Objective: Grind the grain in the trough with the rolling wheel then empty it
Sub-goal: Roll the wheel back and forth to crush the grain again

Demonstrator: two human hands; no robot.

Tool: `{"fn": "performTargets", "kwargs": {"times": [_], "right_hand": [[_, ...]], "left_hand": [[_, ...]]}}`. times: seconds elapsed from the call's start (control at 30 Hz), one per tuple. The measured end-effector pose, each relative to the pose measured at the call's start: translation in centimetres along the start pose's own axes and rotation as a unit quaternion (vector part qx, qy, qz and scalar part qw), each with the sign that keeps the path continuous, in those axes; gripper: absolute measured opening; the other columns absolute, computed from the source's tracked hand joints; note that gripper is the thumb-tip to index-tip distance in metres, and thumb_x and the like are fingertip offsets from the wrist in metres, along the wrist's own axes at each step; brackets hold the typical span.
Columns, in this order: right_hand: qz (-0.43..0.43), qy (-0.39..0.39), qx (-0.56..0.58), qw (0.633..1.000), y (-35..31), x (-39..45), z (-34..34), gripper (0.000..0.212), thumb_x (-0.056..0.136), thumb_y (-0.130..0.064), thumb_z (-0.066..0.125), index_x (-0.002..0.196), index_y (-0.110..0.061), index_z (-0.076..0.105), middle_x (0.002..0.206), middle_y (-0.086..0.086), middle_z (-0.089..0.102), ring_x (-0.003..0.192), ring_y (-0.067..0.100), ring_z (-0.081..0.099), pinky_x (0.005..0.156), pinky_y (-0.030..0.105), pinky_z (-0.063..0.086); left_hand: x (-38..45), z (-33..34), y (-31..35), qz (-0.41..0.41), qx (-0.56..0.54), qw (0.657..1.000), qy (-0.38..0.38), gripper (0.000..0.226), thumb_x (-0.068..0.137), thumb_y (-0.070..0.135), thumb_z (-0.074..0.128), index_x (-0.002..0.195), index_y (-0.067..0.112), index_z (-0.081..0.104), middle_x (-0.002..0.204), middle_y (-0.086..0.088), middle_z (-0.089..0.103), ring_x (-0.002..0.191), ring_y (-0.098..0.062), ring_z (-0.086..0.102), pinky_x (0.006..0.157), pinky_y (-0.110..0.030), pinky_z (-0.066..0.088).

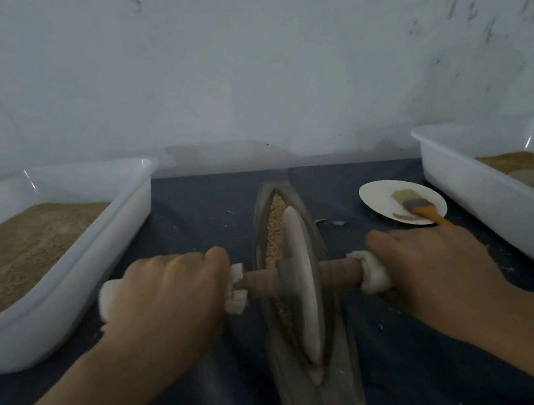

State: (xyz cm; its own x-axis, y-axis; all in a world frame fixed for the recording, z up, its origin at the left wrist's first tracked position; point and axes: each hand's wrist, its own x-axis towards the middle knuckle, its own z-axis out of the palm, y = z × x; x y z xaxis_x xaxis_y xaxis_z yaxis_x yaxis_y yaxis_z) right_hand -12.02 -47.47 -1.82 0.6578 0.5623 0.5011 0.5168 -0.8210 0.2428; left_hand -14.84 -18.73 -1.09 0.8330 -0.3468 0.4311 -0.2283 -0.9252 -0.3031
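We grip the rolling wheel (pixel 302 287), a pale stone-like disc on a brown wooden axle, by the white padded wraps at the two axle ends. Our left hand (pixel 172 296) is curled fully round the left wrap (pixel 109 304), and our right hand (pixel 431 268) is curled round the right wrap (pixel 373 273); neither hand holds anything else. The disc stands upright in the groove of the long, boat-shaped grey trough (pixel 317 399), which lies on the dark cloth-covered table (pixel 192 220) directly in front of us, between the two tubs.

We judge the disc to be heavy and rigid, so its weight should do most of the crushing; the padded wraps are the correct hold, as they cushion the palms and keep the fingers well apart from the rim. We judge that uneven pressure on the two ends could tilt the disc and ride it out of the groove. The trough looks heavy too, and emptying it will likely call for both hands.

The trough holds tan whole grain (pixel 275 232), visible along the left of the disc and toward the far end; it appears largely unground. The white plastic tub on the left (pixel 65 301) holds brown granular material, as does the white plastic tub on the right (pixel 463 180). A small white round plate (pixel 375 196) carries an orange-handled brush (pixel 415 204).
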Motion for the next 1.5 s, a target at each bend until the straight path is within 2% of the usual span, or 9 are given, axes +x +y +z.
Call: {"fn": "performTargets", "kwargs": {"times": [0.07, 0.17, 0.5, 0.63, 0.77, 0.93, 1.13, 1.27, 1.5], "right_hand": [[0.015, -0.007, -0.024, 1.000, 0.6, 2.0, 2.0, 0.046, 0.044, -0.025, 0.089, 0.067, -0.019, 0.049, 0.052, -0.002, 0.053, 0.039, 0.019, 0.047, 0.039, 0.024, 0.029], [0.044, -0.030, -0.121, 0.991, 2.3, 6.8, 4.7, 0.033, 0.070, -0.035, 0.075, 0.080, -0.025, 0.045, 0.068, -0.002, 0.061, 0.054, 0.020, 0.052, 0.047, 0.026, 0.019], [0.100, -0.082, -0.048, 0.990, 3.4, 8.1, 6.5, 0.023, 0.085, -0.036, 0.061, 0.090, -0.025, 0.041, 0.088, 0.000, 0.064, 0.076, 0.023, 0.060, 0.058, 0.032, 0.036], [0.049, -0.050, -0.014, 0.997, 1.0, 2.0, 2.3, 0.049, 0.050, -0.035, 0.085, 0.072, -0.029, 0.042, 0.059, -0.006, 0.055, 0.048, 0.012, 0.051, 0.040, 0.029, 0.037], [0.026, -0.007, -0.007, 1.000, -0.4, -1.3, -1.2, 0.067, 0.024, -0.027, 0.088, 0.064, -0.028, 0.034, 0.047, -0.008, 0.041, 0.035, 0.012, 0.034, 0.036, 0.021, 0.019], [0.054, -0.064, -0.009, 0.996, 0.1, -0.6, 1.4, 0.059, 0.037, -0.035, 0.087, 0.069, -0.032, 0.038, 0.051, -0.009, 0.046, 0.039, 0.011, 0.045, 0.033, 0.030, 0.038], [0.104, -0.073, -0.062, 0.990, 3.4, 8.1, 6.3, 0.030, 0.079, -0.044, 0.067, 0.088, -0.028, 0.043, 0.081, -0.002, 0.063, 0.069, 0.021, 0.058, 0.056, 0.031, 0.033], [0.119, -0.062, -0.082, 0.988, 4.5, 10.9, 8.0, 0.028, 0.080, -0.041, 0.066, 0.094, -0.024, 0.049, 0.087, 0.003, 0.065, 0.076, 0.028, 0.061, 0.058, 0.034, 0.032], [0.091, -0.098, -0.035, 0.990, 2.9, 7.0, 5.3, 0.020, 0.086, -0.036, 0.058, 0.096, -0.025, 0.044, 0.090, -0.001, 0.064, 0.077, 0.022, 0.060, 0.061, 0.034, 0.044]], "left_hand": [[2.4, 2.5, -0.3, -0.044, 0.014, 0.998, -0.040, 0.036, 0.078, 0.045, 0.064, 0.076, 0.031, 0.031, 0.066, 0.008, 0.046, 0.059, -0.015, 0.051, 0.052, -0.028, 0.027], [6.8, 6.1, -1.6, -0.095, -0.040, 0.993, -0.057, 0.025, 0.084, 0.044, 0.055, 0.077, 0.029, 0.037, 0.087, 0.002, 0.062, 0.079, -0.025, 0.061, 0.062, -0.031, 0.036], [9.5, 5.9, -1.7, -0.084, -0.008, 0.996, -0.028, 0.025, 0.083, 0.040, 0.061, 0.082, 0.026, 0.041, 0.089, 0.002, 0.063, 0.074, -0.021, 0.057, 0.061, -0.032, 0.033], [3.4, 1.9, 0.0, -0.048, 0.004, 0.998, -0.039, 0.041, 0.075, 0.042, 0.067, 0.077, 0.032, 0.028, 0.073, 0.009, 0.051, 0.061, -0.011, 0.043, 0.050, -0.027, 0.021], [-0.7, -2.6, 0.5, 0.013, -0.034, 0.999, 0.038, 0.075, 0.026, 0.036, 0.090, 0.067, 0.030, 0.027, 0.048, 0.010, 0.031, 0.042, -0.008, 0.025, 0.050, -0.016, -0.001], [1.2, -0.1, 0.9, -0.046, 0.002, 0.995, -0.088, 0.039, 0.082, 0.046, 0.060, 0.079, 0.035, 0.023, 0.070, 0.012, 0.034, 0.064, -0.008, 0.036, 0.057, -0.028, 0.026], [9.1, 5.8, -1.8, -0.091, 0.002, 0.995, -0.033, 0.015, 0.084, 0.039, 0.056, 0.087, 0.027, 0.048, 0.090, 0.002, 0.064, 0.080, -0.024, 0.062, 0.062, -0.031, 0.033], [11.9, 7.6, -2.9, -0.111, 0.001, 0.993, -0.029, 0.025, 0.082, 0.043, 0.062, 0.080, 0.027, 0.042, 0.087, 0.001, 0.064, 0.065, -0.019, 0.048, 0.061, -0.033, 0.032], [8.3, 5.6, -1.7, -0.087, -0.007, 0.995, -0.052, 0.029, 0.082, 0.039, 0.062, 0.080, 0.028, 0.035, 0.083, 0.006, 0.060, 0.070, -0.018, 0.056, 0.059, -0.032, 0.032]]}}
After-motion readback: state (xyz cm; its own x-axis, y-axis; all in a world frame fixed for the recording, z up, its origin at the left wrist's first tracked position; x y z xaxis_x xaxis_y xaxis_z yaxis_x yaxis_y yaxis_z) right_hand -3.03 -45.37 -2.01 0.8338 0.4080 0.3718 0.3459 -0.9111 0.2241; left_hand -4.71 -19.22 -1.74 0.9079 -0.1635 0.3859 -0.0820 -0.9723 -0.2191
